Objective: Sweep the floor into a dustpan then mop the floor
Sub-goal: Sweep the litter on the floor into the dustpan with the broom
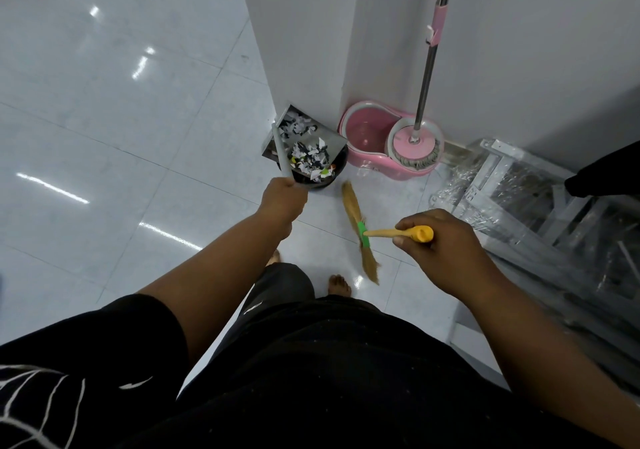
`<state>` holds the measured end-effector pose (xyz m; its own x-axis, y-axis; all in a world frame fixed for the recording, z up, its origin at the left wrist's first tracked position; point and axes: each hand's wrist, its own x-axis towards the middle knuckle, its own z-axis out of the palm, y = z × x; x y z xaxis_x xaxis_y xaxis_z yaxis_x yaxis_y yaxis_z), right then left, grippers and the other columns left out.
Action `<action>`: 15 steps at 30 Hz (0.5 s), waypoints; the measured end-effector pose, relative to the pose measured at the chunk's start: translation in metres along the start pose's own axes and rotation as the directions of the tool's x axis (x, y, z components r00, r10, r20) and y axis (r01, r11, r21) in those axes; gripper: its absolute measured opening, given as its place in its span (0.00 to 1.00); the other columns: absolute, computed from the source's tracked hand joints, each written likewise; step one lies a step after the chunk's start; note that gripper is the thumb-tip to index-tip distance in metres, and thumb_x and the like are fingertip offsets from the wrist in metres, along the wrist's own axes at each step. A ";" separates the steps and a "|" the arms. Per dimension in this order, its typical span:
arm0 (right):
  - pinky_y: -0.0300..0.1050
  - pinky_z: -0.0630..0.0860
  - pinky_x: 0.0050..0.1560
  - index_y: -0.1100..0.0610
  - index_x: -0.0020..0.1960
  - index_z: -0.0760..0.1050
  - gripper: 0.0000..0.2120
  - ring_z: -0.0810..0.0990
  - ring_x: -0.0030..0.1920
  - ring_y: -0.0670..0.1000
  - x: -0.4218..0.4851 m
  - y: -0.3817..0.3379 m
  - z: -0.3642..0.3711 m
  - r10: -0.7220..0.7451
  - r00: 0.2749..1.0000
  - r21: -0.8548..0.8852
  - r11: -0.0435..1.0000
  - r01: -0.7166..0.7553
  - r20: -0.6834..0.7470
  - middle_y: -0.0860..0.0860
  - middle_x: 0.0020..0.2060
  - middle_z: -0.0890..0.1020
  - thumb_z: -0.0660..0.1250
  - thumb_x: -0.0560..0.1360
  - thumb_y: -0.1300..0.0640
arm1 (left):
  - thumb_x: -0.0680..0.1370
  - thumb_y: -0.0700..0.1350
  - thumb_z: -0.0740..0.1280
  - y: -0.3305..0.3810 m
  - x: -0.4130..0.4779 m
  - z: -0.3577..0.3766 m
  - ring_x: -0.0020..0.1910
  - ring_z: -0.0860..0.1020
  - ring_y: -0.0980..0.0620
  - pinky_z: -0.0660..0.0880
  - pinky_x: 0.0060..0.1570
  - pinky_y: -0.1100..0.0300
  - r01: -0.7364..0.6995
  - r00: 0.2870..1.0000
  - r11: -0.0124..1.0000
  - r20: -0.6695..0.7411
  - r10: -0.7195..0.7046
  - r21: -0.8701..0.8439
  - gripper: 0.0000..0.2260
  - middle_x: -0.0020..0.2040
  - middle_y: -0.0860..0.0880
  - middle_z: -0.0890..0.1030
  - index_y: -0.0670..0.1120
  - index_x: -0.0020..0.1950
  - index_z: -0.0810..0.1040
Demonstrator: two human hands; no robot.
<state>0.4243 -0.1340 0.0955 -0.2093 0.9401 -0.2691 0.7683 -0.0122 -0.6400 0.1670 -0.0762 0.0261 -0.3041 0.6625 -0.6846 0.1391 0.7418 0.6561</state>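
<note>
Two hands are engaged, each on one tool. Our left hand (pixel 282 199) is curled round the long grey handle of the grey sheet-metal dustpan (pixel 335 140), which sits at 12 o'clock from that hand, tilted over the round black waste bin (pixel 334 178) against the white wall corner (pixel 304 50). We judge this tilt is meant to let the load slide into the bin. Torn black-and-white paper scraps (pixel 308 158) lie across the pan and at the bin's mouth; where pan ends and bin begins under them we cannot tell. Our right hand (pixel 436 244) pinches the yellow plastic end of the straw broom with the green band (pixel 351 206) between thumb and curled fingers. The bristles hang at 9 o'clock from that hand and just clear of the bin, which reads as parking the broom out of the way. Sweeping appears near complete on the glossy white tiled floor (pixel 104 119). At 3 o'clock from the bin stands the pink plastic mop bucket (pixel 363 133): its open basin shows no contents we can confirm, and its spinner basket holds the head of the steel-poled mop with the pink collar (pixel 427 74), upright and untouched. A plastic-wrapped metal frame (pixel 519 192) lies at 4 o'clock from the bucket.
</note>
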 end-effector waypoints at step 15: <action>0.39 0.78 0.42 0.51 0.46 0.82 0.07 0.82 0.37 0.43 -0.016 -0.003 -0.012 0.037 0.992 0.035 0.999 -0.033 -0.119 0.42 0.35 0.83 0.75 0.69 0.57 | 0.81 0.50 0.62 -0.046 0.020 -0.020 0.25 0.65 0.56 0.64 0.21 0.66 0.366 0.930 0.920 0.011 -0.368 -0.140 0.12 0.31 0.49 0.70 0.40 0.51 0.73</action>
<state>0.4321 -0.1453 0.1103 -0.1071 0.9730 -0.2046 0.7530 -0.0550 -0.6558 0.1357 -0.0992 -0.0116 -0.3232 0.3444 -0.8814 -0.1156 0.9101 0.3980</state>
